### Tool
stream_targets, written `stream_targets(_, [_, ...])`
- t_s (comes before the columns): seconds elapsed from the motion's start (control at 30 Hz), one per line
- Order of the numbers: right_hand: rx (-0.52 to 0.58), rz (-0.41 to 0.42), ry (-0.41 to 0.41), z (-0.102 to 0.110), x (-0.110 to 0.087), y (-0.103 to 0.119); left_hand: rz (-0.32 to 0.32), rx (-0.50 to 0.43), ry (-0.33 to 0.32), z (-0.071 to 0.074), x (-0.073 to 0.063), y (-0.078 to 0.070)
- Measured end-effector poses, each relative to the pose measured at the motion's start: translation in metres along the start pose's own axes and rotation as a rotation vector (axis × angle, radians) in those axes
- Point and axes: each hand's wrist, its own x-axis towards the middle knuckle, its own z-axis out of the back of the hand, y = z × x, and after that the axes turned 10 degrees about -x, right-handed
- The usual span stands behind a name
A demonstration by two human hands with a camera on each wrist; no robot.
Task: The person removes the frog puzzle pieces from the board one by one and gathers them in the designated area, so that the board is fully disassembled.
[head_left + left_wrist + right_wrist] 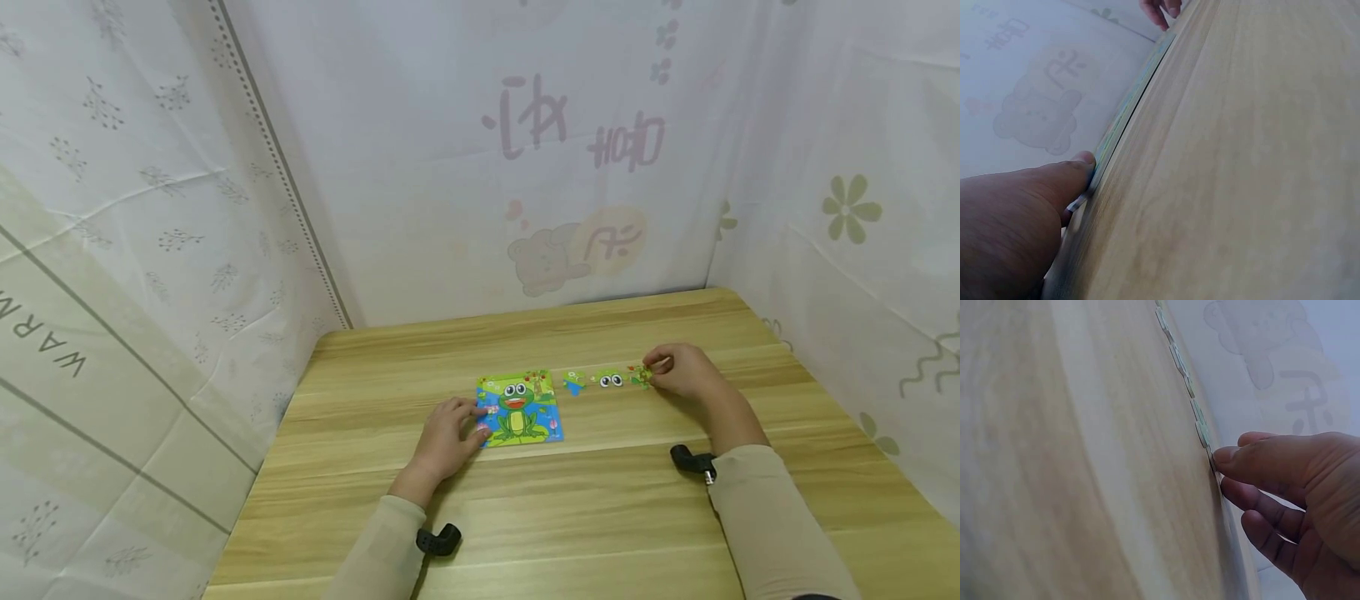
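Note:
A square frog puzzle (519,407), showing a green frog on a blue and green ground, lies flat on the table. At its left edge rests my left hand (450,432), thumb and fingertips touching it. In the left wrist view the thumb (1075,178) presses the edge of the puzzle. To the right, three loose puzzle pieces lie in a row: a blue-green piece (574,383), a piece with two eyes (611,380) and a green piece with red spots (640,376). My right hand (681,371) pinches this last piece by its right end, thumb and forefinger bent.
The wood-grain table (570,508) extends in front of both arms. Behind it hangs a pale printed curtain (465,167), with further curtains at both sides. A black wrist camera (438,540) sits on the left sleeve, another black camera (692,460) on the right.

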Motion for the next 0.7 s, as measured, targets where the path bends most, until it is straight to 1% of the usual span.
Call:
stream_targets(0.3, [0.022, -0.018, 0.005, 0.0007, -0.0018, 0.0009, 0.004, 0.021, -0.002, -0.0009, 0.0003, 0.0017])
stream_targets(0.7, [0.012, -0.029, 0.008, 0.0019, -0.0026, 0.0007, 0.003, 0.015, -0.004, -0.0005, 0.0008, 0.0006])
